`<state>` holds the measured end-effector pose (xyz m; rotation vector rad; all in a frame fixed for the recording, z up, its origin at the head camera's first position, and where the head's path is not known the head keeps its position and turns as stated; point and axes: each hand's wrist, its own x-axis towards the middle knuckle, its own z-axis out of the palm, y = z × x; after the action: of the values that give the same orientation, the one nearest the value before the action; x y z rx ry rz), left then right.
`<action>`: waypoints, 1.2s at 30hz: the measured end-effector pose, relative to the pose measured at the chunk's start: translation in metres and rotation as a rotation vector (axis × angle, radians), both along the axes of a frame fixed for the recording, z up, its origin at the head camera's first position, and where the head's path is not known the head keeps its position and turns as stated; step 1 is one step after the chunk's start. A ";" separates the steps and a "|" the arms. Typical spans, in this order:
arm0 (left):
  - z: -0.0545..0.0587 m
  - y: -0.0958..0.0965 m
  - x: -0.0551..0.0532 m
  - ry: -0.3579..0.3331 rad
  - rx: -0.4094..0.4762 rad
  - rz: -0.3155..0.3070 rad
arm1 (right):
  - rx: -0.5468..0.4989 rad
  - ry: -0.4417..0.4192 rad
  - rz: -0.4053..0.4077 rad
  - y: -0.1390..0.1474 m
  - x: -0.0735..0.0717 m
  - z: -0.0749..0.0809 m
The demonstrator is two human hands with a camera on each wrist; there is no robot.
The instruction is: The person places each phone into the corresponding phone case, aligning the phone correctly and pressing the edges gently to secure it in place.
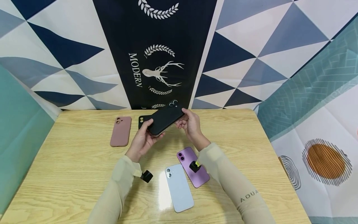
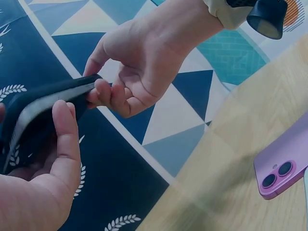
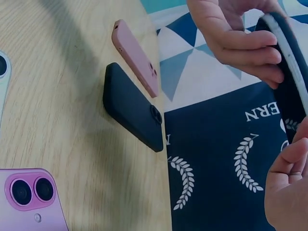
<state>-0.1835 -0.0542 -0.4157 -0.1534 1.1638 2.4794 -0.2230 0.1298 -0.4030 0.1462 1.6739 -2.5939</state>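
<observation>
Both hands hold up a phone point(image 1: 167, 117) near the wall, its black back cover facing the head camera and its camera lenses at the upper right. A pale side edge point(image 3: 293, 62) shows along it, and its dark glossy face mirrors the wall pattern in the right wrist view. My left hand point(image 1: 141, 141) grips the lower left end, thumb on the back and fingers underneath. At the opposite end, my right hand point(image 1: 191, 124) pinches a corner between thumb and fingers. Behind the held phone a black phone case point(image 3: 131, 108) lies on the table, partly hidden in the head view.
A dusty pink phone case point(image 1: 121, 132) lies on the wooden table point(image 1: 75, 168) to the left. Nearer me, a purple phone point(image 1: 199, 179) and a light blue phone point(image 1: 180, 189) lie side by side, the purple one partly under my right wrist. Patterned cloth point(image 1: 240, 62) hangs behind the table.
</observation>
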 end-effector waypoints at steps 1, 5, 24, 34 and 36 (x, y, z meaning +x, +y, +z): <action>0.000 0.000 0.001 0.004 0.001 -0.003 | -0.003 0.003 -0.004 0.000 0.000 0.000; 0.000 0.001 0.003 0.032 -0.022 0.016 | -0.017 0.009 -0.011 0.001 0.001 0.000; 0.004 -0.005 -0.001 0.108 -0.102 0.246 | 0.101 -0.018 0.093 0.010 0.008 0.002; 0.007 -0.008 -0.002 0.121 -0.143 0.227 | 0.308 0.051 0.071 0.013 0.012 0.003; 0.008 -0.007 -0.002 0.130 -0.152 0.221 | 0.349 0.065 0.062 0.013 0.012 0.003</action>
<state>-0.1856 -0.0614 -0.4081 -0.1743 1.4624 2.6222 -0.2107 0.1426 -0.3996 0.0213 2.1048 -2.2636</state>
